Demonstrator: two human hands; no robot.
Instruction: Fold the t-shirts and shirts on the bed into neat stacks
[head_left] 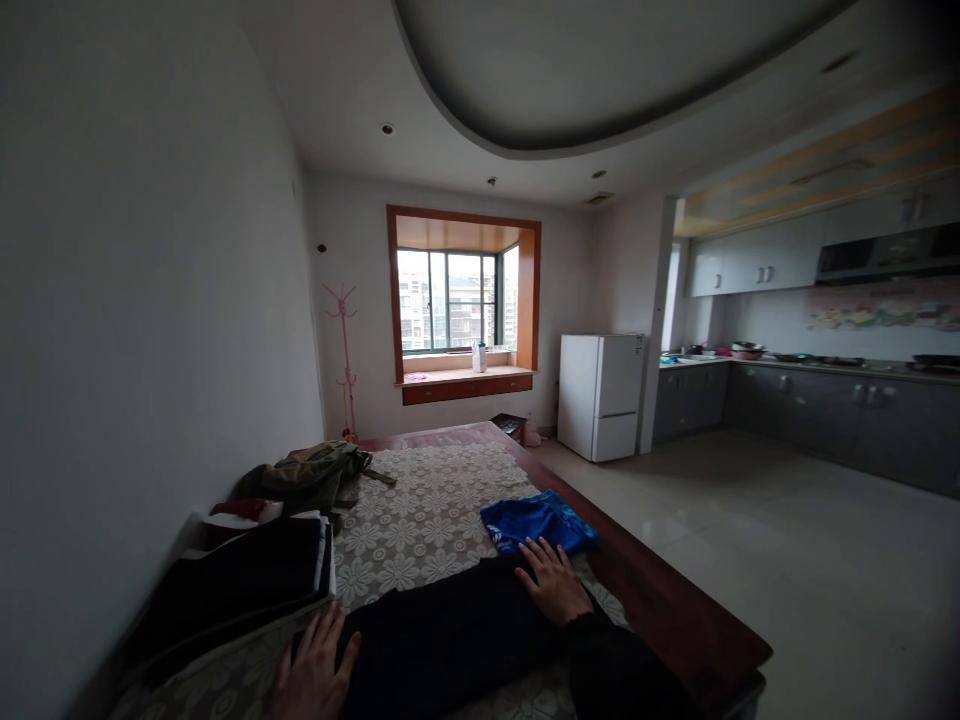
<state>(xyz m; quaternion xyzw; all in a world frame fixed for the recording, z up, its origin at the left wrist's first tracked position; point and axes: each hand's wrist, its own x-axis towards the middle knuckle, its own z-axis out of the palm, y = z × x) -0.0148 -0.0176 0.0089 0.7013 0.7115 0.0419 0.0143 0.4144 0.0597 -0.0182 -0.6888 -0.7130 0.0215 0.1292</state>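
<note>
Both hands lie flat on a black garment (450, 630) spread across the near end of the bed (675, 610). The left hand (315, 675) presses its left edge with fingers open and splayed, gripping nothing; the right hand (553, 580) rests on its far right corner, fingers likewise spread, fingertips just beside a folded blue cloth (538, 520).

The garment sits on a lace cover (427, 510) (patterned with white flowers), which could bunch or drag if the palms push sideways. The blue cloth lies near the bed's right edge and a careless sweep of the right hand might nudge it off.

A stack of dark folded clothes (247, 580) sits at left, an olive heap (307, 475) behind it. The garment's near edge is cut off by the frame, and in this dim light its shape is hard to make out
</note>
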